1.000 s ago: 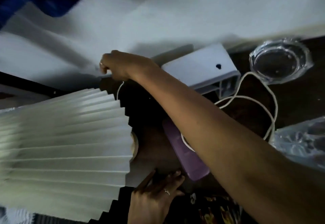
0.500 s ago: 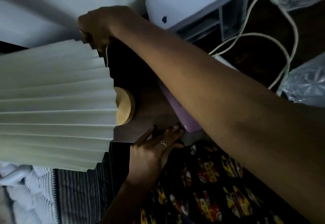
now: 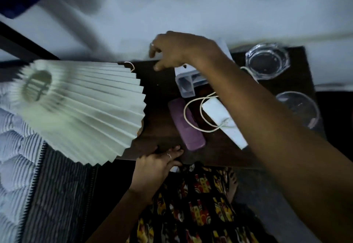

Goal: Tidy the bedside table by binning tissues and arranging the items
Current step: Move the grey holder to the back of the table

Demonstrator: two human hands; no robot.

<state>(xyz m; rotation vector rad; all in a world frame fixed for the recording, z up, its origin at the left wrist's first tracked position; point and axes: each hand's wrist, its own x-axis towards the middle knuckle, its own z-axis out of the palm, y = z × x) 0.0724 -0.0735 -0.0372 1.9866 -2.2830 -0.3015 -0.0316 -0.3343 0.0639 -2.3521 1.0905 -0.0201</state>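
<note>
The pleated lampshade point(image 3: 82, 109) is pale cream; the bench point(image 3: 162, 134) is dark brown; the case point(image 3: 186, 124) lying on it is purple; the cord point(image 3: 193, 107) is off-white; the open-fronted box point(image 3: 188, 84) is white; the mattress point(image 3: 17, 147) is white and grey-striped; the garment point(image 3: 200, 204) is black with red and yellow print.

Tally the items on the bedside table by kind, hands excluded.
Pleated lamp: 1
Clear glass dishes: 2
Purple case: 1
White organiser box: 1
White cord: 1
White flat item: 1
Total: 7
</note>
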